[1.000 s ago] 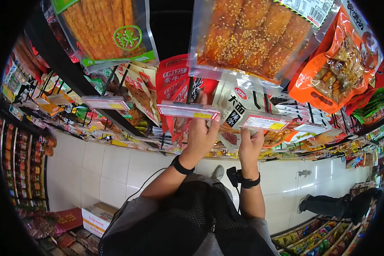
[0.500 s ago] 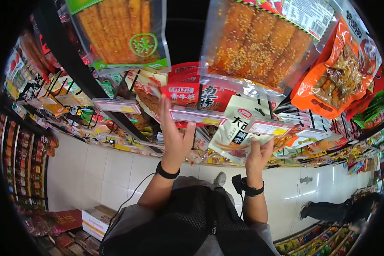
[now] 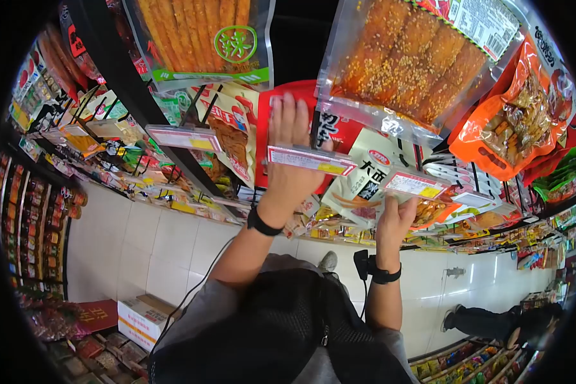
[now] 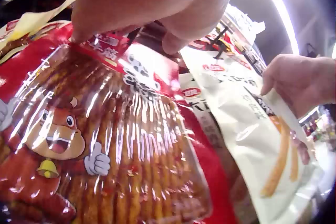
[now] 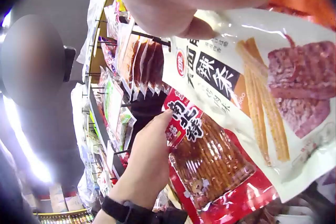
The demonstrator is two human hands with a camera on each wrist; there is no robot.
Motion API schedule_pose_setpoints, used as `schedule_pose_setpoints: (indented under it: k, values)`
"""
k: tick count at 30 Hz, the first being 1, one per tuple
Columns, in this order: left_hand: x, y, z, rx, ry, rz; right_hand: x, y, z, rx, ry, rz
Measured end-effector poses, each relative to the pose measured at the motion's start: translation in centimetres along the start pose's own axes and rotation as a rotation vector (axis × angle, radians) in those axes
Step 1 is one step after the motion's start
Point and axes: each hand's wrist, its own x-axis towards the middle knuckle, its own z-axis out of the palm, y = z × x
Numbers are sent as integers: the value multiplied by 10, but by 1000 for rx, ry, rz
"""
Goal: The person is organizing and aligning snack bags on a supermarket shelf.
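Observation:
My left hand [image 3: 293, 150] reaches up to a red snack packet [image 4: 121, 150] hanging on a rack hook. Its fingers lie straight against the packet's upper front, behind a price tag [image 3: 310, 160]. Brown strips show through the packet's clear window, beside a cartoon figure. My right hand [image 3: 395, 224] pinches the side edge of a white packet [image 5: 247, 92] printed with dark characters, orange strips and reddish blocks. This packet hangs just right of the red one, under another price tag [image 3: 415, 185]. In the right wrist view, the white packet partly covers the red one.
Above hang two large clear packs, one of orange sticks [image 3: 195, 38] and one of sesame-topped slabs [image 3: 409, 64]. An orange bag [image 3: 502, 131] hangs at the right. Behind are a white carton [image 3: 144, 320], shelves of jars [image 3: 35, 217] and another person [image 3: 483, 325].
My left hand has moved left from beside the white packet, then up onto the red packet with its fingers straight. The right hand stays at the white packet, which swung to a tilt.

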Motion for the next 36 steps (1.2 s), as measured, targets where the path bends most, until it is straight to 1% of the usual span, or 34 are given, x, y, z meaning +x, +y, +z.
schedule_pose_setpoints:
  k: [1,3,4,6,7,8,9,10,12,13,15,16,17,18,19,21,22,23,24,25,26,27,29,30,32,33,34,35,36]
  values:
    - [7,-5,2,28,25,19,0,0,1,-4,4,11]
    - [15,-14,5,83,-45,59,2,-1,3,-39,37,10]
    - [23,-18,5,85,-47,54,2,-4,3,-35,41,22]
    - [41,-24,-1,106,15,79,5,-1,-1,-91,35,4]
    - [52,-29,-2,156,37,189,6,1,-3,-145,29,-24]
    - [66,-29,-4,165,-23,226,6,-2,0,-77,36,-15]
    - [78,-27,-7,173,-85,262,5,-3,2,-81,31,-3]
    - [83,-28,-10,176,-94,251,4,-4,3,-71,43,9]
    - [91,-30,-14,147,-287,275,6,0,6,-51,65,-14]
    - [92,-31,-16,153,-289,268,8,2,5,-50,58,-9]
    - [92,-32,-18,181,-332,225,13,6,1,82,-30,144]
    - [91,-38,-7,199,-219,274,16,9,1,84,-29,146]
    - [86,-41,-5,198,-222,274,19,13,2,155,-79,212]
    - [86,-36,-7,183,-180,227,24,14,4,226,-129,274]
    - [88,-33,-7,166,-134,184,28,15,7,225,-125,269]
    - [86,-36,-4,177,-152,166,31,16,14,186,-133,213]
    - [87,-37,-5,174,-139,144,35,19,12,199,-145,259]
    - [87,-38,-5,170,-127,121,37,20,12,198,-144,260]
    - [88,-38,-7,168,-131,119,38,15,15,111,-113,262]
    - [91,-37,-8,104,-116,90,38,8,16,23,-81,262]
    - [93,-38,-8,39,-100,62,35,1,20,-3,-51,239]
    - [95,-45,-6,35,-99,63,34,-5,23,-5,-48,237]
    - [100,-59,-1,-131,-236,35,32,-12,28,-17,53,174]
    - [101,-54,-3,-125,-247,8,31,-12,25,-18,54,175]
    - [107,-58,-1,-116,-268,12,29,-12,18,-171,10,137]
    - [109,-62,3,-104,-288,21,28,-13,16,-176,9,137]
    - [111,-66,8,-105,-288,15,27,-16,14,-139,24,81]
    - [113,-71,12,-61,-191,78,26,-18,14,-99,41,24]
    - [114,-77,16,-17,-94,141,28,-23,10,-139,20,50]
